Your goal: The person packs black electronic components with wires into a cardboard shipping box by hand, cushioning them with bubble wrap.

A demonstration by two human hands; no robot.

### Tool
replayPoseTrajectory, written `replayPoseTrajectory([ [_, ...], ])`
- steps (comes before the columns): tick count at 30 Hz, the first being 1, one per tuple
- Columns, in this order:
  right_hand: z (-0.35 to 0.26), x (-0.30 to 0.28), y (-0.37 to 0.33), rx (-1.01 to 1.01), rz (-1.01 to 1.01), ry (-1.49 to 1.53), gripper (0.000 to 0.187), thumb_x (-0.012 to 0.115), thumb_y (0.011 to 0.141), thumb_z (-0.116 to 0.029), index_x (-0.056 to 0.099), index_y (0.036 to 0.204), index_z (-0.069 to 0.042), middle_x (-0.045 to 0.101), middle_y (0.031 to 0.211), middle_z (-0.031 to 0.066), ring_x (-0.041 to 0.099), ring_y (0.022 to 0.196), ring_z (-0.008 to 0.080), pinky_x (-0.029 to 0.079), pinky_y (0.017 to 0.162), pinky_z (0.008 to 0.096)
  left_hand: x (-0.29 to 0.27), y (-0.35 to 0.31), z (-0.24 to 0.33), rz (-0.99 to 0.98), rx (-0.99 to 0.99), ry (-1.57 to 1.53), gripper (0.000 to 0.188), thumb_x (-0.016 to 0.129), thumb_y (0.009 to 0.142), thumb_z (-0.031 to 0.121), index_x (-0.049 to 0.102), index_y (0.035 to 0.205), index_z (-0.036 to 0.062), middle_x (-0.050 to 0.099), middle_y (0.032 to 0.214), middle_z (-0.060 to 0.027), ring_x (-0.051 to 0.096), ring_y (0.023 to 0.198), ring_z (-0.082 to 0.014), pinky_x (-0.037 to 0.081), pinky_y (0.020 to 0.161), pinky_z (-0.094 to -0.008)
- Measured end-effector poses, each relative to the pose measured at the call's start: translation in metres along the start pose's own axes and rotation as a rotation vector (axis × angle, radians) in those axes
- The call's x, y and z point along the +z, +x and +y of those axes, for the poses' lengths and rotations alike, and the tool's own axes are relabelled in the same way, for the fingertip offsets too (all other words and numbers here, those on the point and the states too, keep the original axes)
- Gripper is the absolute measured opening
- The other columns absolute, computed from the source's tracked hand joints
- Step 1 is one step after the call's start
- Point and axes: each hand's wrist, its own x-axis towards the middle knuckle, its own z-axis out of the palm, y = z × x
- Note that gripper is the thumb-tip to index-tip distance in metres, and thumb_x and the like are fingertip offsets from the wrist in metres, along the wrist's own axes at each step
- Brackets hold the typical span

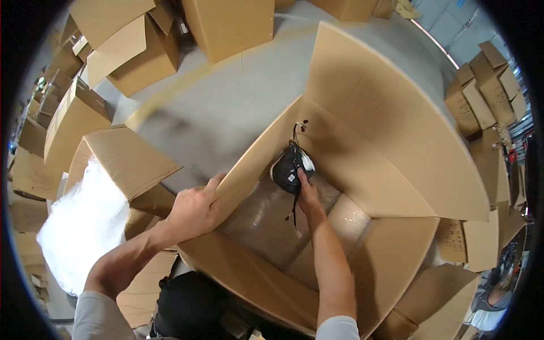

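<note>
Around the open box (396, 243) I have cartons on most sides: to its left, a smaller carton (127, 156) with white wrap (85, 215) bulging out; beyond it, across the floor (249, 93), more cardboard; to its right, a stack (470, 107). The box's tall flap (368, 96) rises on the far right, blocking my view behind it. Inside the box, the right hand (309, 195) grips a black part (285, 171) with loose cables (294, 136) and a white plug (307, 164), above the clear wrap (255, 215) in the bottom. The left hand (194, 209) is clasped on the box's left wall, some fingertips hidden from me. I can't see the part's underside, and the right hand covers one edge. A co-worker (493, 300), right of the box, is cut off at the rim of view. The part bears a small pale label (292, 178), too tiny for me to read; dark print on the stack is blurred too.
</note>
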Motion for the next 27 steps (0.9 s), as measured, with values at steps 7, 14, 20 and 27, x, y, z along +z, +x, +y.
replayPoseTrajectory([
  [7, 0.035, 0.052, 0.039, -0.11, 0.549, -0.837, 0.081, 0.052, 0.09, -0.068, 0.05, 0.115, 0.009, 0.052, 0.134, 0.0286, 0.053, 0.121, 0.0456, 0.044, 0.102, 0.0512, -0.001, -0.006, 0.006, 0.013, -0.075, -0.058, 0.055, 0.061, 0.087, 0.009, 0.043, 0.139, 0.0032, 0.066, 0.078, -0.0249, 0.066, 0.077, -0.0439, 0.053, 0.072, -0.0515],
  [14, -0.073, 0.037, -0.048, -0.064, 0.398, -1.444, 0.08, 0.054, 0.09, -0.065, 0.057, 0.126, 0.006, 0.058, 0.131, 0.0248, 0.059, 0.119, 0.0396, 0.049, 0.096, 0.0464, 0.019, -0.003, -0.01, 0.175, 0.08, 0.138, 0.044, 0.063, 0.083, 0.014, 0.054, 0.124, -0.0006, 0.066, 0.072, -0.0201, 0.066, 0.066, -0.0395, 0.055, 0.064, -0.0491],
  [20, -0.185, 0.035, -0.266, -0.241, -0.104, -1.459, 0.066, 0.053, 0.096, -0.055, 0.058, 0.129, 0.002, 0.064, 0.122, 0.0255, 0.062, 0.115, 0.0369, 0.049, 0.099, 0.0444, 0.02, 0.005, -0.048, 0.216, 0.043, 0.3, 0.027, 0.063, 0.084, 0.016, 0.066, 0.105, -0.0012, 0.068, 0.076, -0.0198, 0.067, 0.075, -0.04, 0.056, 0.07, -0.0484],
  [27, -0.079, -0.06, -0.596, -0.642, 0.042, -0.074, 0.058, 0.057, 0.1, -0.042, 0.052, 0.136, 0.003, 0.062, 0.129, 0.0173, 0.062, 0.117, 0.0227, 0.048, 0.103, 0.0382, 0.044, 0.044, -0.095, 0.287, 0.207, 0.305, 0.032, 0.061, 0.088, 0.015, 0.06, 0.115, -0.003, 0.067, 0.094, -0.0304, 0.064, 0.094, -0.0455, 0.05, 0.083, -0.055],
])
